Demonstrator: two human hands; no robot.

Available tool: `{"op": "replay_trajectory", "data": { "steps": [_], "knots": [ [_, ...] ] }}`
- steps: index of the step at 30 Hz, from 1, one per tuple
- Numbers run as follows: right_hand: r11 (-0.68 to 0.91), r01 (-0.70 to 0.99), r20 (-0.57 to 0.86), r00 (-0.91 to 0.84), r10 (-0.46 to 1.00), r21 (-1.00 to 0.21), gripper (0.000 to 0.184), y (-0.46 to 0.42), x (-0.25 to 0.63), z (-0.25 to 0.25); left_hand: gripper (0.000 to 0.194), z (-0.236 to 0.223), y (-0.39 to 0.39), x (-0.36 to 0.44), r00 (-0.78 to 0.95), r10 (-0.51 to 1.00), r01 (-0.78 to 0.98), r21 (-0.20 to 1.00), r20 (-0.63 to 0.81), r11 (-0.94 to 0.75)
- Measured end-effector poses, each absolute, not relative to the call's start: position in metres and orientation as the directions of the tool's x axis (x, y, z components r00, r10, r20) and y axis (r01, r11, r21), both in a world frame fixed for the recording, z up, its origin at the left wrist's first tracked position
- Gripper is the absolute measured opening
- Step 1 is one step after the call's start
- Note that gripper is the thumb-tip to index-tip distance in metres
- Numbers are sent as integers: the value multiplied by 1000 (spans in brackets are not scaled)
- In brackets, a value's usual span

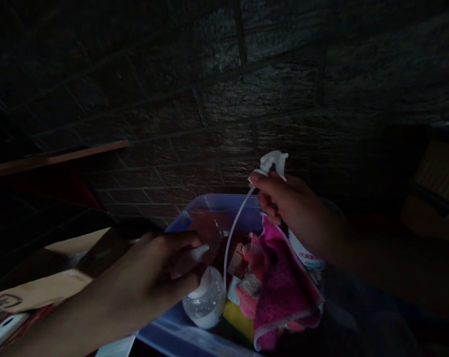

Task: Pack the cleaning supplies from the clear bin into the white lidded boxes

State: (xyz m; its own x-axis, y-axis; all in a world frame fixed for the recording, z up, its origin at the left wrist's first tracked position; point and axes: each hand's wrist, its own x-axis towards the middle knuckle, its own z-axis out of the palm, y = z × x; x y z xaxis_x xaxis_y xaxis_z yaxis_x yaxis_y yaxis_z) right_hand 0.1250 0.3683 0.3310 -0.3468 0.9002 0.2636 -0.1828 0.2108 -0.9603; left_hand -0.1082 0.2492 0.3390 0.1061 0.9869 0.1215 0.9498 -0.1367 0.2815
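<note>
My left hand (160, 272) is closed round the neck of a clear spray bottle (205, 297), which hangs over a translucent blue plastic box (179, 332). My right hand (291, 208) grips a white spray trigger head (272, 163) whose thin dip tube (233, 233) curves down toward the bottle's open mouth. A pink cloth (280, 287) hangs from under my right hand into the box. Beside that cloth a white bottle with a printed label (306, 255) shows partly.
Inside the box lie a yellow sponge (239, 317) and small packets (242, 263). A dark brick-pattern wall (224, 99) fills the background. A wooden shelf edge (60, 156) sits at left, with cardboard (38, 292) below it. The scene is very dim.
</note>
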Motion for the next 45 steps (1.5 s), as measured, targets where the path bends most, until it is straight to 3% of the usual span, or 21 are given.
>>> {"op": "replay_trajectory", "data": {
  "steps": [3, 5, 9, 15, 18, 22, 29, 31, 38, 41, 43, 45],
  "knots": [
    [130, -202, 197, -354, 914, -971, 35, 372, 123, 327, 30, 327, 245, -116, 125, 992, 985, 120, 26, -128],
    [83, -222, 162, -365, 917, -971, 31, 372, 122, 326, 44, 323, 244, -120, 82, 996, 993, 80, 19, -83],
    [48, -301, 171, -398, 901, -953, 22, 366, 124, 327, 45, 335, 243, -118, 49, 996, 993, 113, -71, -41],
    [106, -324, 253, -457, 852, -940, 30, 360, 130, 328, 46, 367, 241, -107, 82, 988, 986, 158, -133, -60],
    [79, -378, 277, -506, 817, -922, 30, 361, 129, 328, 45, 380, 246, -95, 141, 990, 958, 255, -16, -132],
    [76, -433, 321, -527, 787, -898, 29, 363, 128, 327, 28, 392, 262, -67, 215, 964, 877, 404, 157, -261],
    [128, -443, 368, -512, 776, -887, 24, 365, 131, 326, 25, 399, 296, -43, 328, 878, 729, 497, 350, -470],
    [149, -408, 358, -504, 786, -901, 19, 365, 131, 324, 25, 399, 302, -41, 328, 871, 677, 552, 366, -487],
    [273, -356, 424, -470, 775, -894, 29, 372, 147, 339, 26, 386, 315, -23, 278, 896, 450, 776, 347, -441],
    [420, -259, 490, -368, 790, -870, 24, 385, 187, 358, 33, 374, 321, -23, 116, 927, 451, 812, 358, -370],
    [603, 33, 565, -311, 764, -797, 29, 393, 218, 367, 37, 367, 325, -25, 61, 922, 487, 795, 382, -361],
    [683, 304, 545, -427, 721, -664, 20, 398, 242, 368, 38, 361, 327, -27, 67, 904, 522, 757, 423, -393]
  ]
}}
